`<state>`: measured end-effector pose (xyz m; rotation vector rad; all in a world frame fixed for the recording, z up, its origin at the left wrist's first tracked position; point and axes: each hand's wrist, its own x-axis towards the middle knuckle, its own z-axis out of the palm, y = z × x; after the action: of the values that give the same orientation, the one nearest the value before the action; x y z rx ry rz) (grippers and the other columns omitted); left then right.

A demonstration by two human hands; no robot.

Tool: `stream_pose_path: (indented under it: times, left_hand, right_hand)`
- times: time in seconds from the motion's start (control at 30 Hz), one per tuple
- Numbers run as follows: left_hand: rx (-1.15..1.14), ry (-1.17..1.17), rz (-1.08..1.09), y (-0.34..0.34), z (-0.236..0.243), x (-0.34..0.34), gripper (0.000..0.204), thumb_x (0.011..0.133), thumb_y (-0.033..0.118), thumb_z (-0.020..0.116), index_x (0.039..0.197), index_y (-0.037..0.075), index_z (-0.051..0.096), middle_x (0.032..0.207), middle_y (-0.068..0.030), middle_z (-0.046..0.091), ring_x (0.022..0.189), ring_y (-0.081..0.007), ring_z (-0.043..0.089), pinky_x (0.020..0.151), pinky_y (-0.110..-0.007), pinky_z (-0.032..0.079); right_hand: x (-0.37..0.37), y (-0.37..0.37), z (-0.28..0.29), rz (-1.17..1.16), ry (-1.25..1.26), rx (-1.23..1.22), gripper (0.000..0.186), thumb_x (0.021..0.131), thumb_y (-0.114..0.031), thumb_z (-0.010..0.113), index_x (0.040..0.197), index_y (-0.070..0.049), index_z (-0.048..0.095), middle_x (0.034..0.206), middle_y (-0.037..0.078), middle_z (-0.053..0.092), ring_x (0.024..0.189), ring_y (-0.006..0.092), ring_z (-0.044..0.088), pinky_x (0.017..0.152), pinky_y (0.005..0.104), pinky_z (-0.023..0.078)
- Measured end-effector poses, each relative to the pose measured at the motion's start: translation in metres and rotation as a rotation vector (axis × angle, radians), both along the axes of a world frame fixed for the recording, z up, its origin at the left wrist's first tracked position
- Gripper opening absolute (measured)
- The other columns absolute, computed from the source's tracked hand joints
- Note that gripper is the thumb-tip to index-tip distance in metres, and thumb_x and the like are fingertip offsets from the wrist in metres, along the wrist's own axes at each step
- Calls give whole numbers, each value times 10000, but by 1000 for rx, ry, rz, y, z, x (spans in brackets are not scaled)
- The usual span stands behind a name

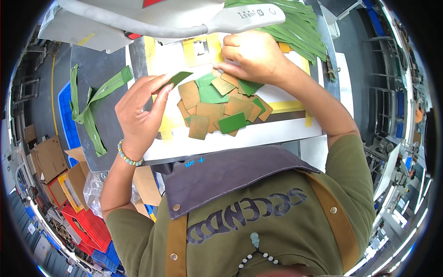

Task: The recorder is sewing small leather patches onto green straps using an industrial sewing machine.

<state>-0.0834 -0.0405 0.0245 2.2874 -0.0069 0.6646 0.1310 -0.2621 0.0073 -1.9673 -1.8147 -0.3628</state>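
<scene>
My left hand (138, 108) pinches a small green rectangular piece (179, 77) between thumb and fingers, above the left side of a loose pile. In that pile lie several tan pieces (210, 111) and green pieces (232, 123), overlapping at odd angles. My right hand (254, 55) is at the far edge of the pile, its fingers curled and bent together. Whatever those fingers grip, if anything, is hidden. Just left of them sits a small metal plate with a slot (200, 47), framed in yellow tape on the white work surface (244, 133).
A white lamp on a bendable arm (244, 18) reaches across the far side, before a white machine body (87, 32). Green zipper strips (286, 27) lie heaped at far right; more strips (97, 104) lie left. Cardboard boxes (48, 159) and red crates (85, 226) stand lower left.
</scene>
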Motion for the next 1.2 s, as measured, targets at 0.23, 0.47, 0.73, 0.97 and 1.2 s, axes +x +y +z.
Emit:
stream_pose_path:
  times: [0.23, 0.47, 0.73, 0.97, 1.2]
  left_hand:
    - [195, -78, -25, 17, -3, 6, 303, 867, -92, 780, 1147, 23, 787, 1079, -117, 765, 912, -206, 740, 789, -295, 581]
    - [717, -258, -219, 21, -13, 46, 332, 771, -15, 755, 1101, -1, 775, 1111, -120, 755, 1054, -293, 749, 868, -379, 627]
    - [906, -246, -301, 22, -36, 84, 315, 776, 43, 749, 1087, -3, 761, 1107, -100, 738, 1098, -270, 726, 881, -366, 618]
    - [792, -158, -306, 18, -36, 85, 286, 780, 40, 747, 1064, 0, 751, 1121, -95, 747, 1077, -256, 721, 889, -355, 617]
    - [883, -143, -293, 13, -32, 88, 255, 806, 25, 735, 1060, 2, 738, 1226, -103, 755, 1093, -243, 707, 896, -347, 619]
  right_hand:
    - [11, 10, 5, -61, 607, 226, 300, 1009, -322, 698, 1083, -44, 784, 921, 123, 753, 835, 274, 694, 769, 389, 560]
    - [17, 3, -23, 47, 199, -93, 272, 1005, -307, 691, 1203, -159, 804, 1313, 76, 640, 1221, 300, 606, 1046, 446, 489]
    - [20, 0, -29, 30, 228, -20, 220, 976, -280, 722, 1132, -152, 810, 1273, 49, 700, 1186, 291, 635, 1055, 455, 492]
    - [21, -1, -24, 24, 301, 81, 191, 957, -227, 740, 1093, -114, 812, 1188, 26, 751, 1121, 266, 684, 992, 412, 545]
    - [20, 3, -25, 58, 143, 96, 222, 927, -225, 763, 1109, -109, 815, 1197, 20, 761, 1123, 250, 687, 1000, 405, 544]
